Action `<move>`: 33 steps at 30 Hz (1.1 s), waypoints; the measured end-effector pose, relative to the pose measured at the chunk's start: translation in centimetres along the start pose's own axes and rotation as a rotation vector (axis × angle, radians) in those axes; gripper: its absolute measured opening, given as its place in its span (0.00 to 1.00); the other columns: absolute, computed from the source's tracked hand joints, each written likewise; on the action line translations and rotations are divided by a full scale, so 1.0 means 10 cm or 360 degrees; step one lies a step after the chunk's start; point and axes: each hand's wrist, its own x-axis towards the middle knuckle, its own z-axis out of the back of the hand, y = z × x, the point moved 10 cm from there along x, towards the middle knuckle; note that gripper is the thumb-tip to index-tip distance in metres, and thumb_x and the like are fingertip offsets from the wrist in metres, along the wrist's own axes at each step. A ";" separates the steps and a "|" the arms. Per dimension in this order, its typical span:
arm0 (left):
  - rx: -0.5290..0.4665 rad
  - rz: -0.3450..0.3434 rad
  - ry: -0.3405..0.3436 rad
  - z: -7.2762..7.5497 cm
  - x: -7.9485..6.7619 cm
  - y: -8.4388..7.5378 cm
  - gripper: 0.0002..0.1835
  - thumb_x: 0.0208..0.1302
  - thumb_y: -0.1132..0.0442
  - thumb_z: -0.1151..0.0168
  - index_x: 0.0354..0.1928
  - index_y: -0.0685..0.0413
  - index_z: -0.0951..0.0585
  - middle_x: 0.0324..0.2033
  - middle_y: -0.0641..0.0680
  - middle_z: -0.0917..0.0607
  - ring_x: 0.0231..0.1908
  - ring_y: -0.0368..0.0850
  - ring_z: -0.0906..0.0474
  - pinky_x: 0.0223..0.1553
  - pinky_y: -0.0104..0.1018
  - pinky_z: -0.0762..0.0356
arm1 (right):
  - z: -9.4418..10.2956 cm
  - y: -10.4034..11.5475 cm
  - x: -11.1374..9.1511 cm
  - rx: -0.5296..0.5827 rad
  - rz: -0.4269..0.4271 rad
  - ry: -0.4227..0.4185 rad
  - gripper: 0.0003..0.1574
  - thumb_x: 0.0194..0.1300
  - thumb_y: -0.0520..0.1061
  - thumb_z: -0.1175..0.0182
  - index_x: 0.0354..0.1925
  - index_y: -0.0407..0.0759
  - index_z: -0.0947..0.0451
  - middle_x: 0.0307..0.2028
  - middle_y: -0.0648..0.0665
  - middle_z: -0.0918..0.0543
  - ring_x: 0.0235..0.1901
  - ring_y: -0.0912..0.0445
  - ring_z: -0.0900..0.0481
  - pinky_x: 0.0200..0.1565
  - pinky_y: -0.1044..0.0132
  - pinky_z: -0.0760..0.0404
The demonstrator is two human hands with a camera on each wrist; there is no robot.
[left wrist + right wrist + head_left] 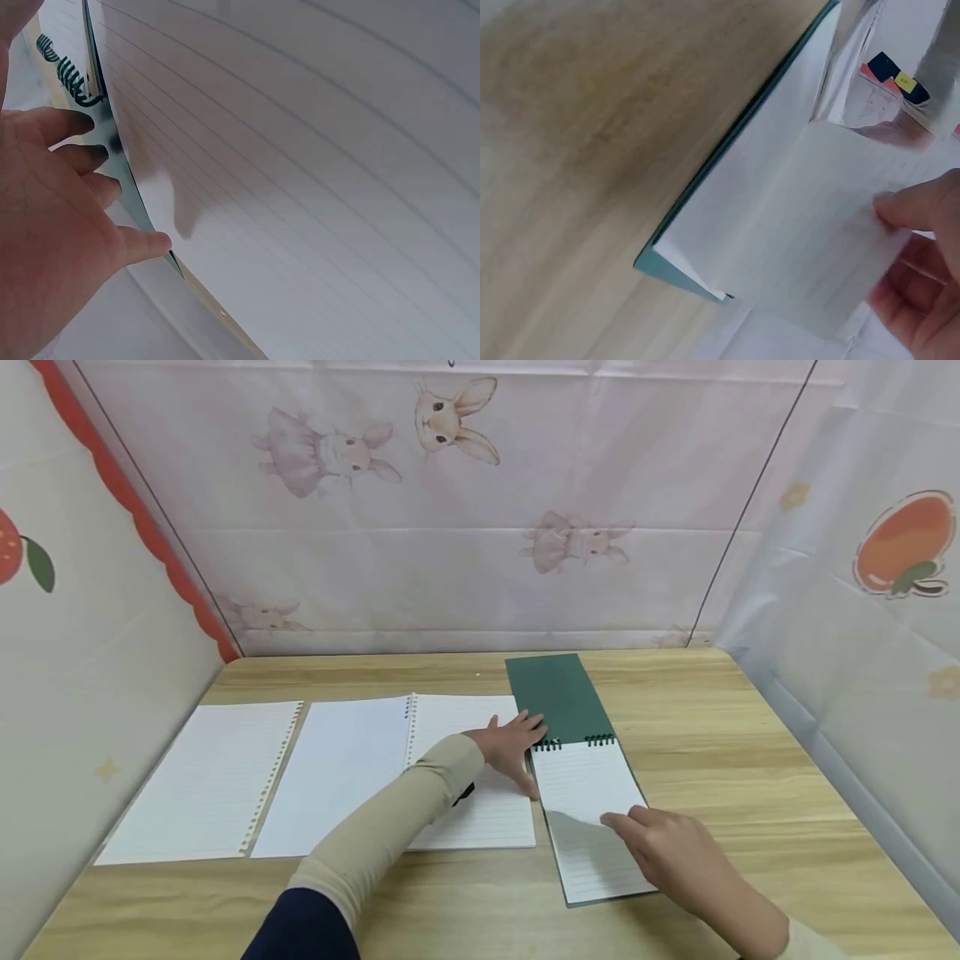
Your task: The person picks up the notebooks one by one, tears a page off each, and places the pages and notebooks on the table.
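Observation:
A narrow notebook with a green cover (558, 697) lies folded open on the table, its dark coil binding (600, 741) across the middle. My left hand (510, 750), fingers spread, rests at the left end of that coil, over the edge of the cover. Between thumb and fingers my right hand (678, 856) pinches a lined page (802, 240) of this notebook. The page bends up off the sheets under it in the right wrist view. Under my left forearm lies a larger open notebook, its lined right page (487, 822) beside the green one.
A loose lined sheet (202, 777) with a punched right edge lies at the far left. Next to it is the larger notebook's plain left page (352, 760). Bare wooden table (750, 760) extends to the right. Printed cloth walls (480, 585) stand around the back and sides.

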 end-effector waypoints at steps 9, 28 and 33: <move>0.0009 0.0009 -0.0017 0.01 0.06 -0.02 0.57 0.55 0.34 0.37 0.76 0.49 0.57 0.76 0.51 0.62 0.74 0.50 0.71 0.69 0.64 0.68 | 0.10 0.07 -0.22 0.0019 0.0082 -0.0184 0.10 0.62 0.39 0.47 0.29 0.48 0.21 0.35 0.49 0.18 0.34 0.54 0.19 0.33 0.61 0.19; -0.0018 0.0069 -0.0083 0.01 0.10 -0.03 0.47 0.60 0.36 0.41 0.76 0.39 0.50 0.76 0.49 0.57 0.75 0.53 0.65 0.69 0.63 0.65 | -0.34 -0.87 -0.96 0.0996 -0.1504 0.0248 0.13 0.60 0.40 0.33 0.43 0.37 0.16 0.51 0.34 0.26 0.45 0.47 0.21 0.41 0.67 0.23; -0.0011 0.0086 -0.0088 0.00 0.12 -0.01 0.47 0.60 0.36 0.40 0.76 0.38 0.50 0.76 0.48 0.57 0.75 0.52 0.64 0.69 0.63 0.65 | -0.27 -0.83 -0.97 0.0895 -0.1469 0.0135 0.10 0.58 0.42 0.32 0.40 0.40 0.14 0.44 0.40 0.19 0.38 0.65 0.24 0.36 0.72 0.24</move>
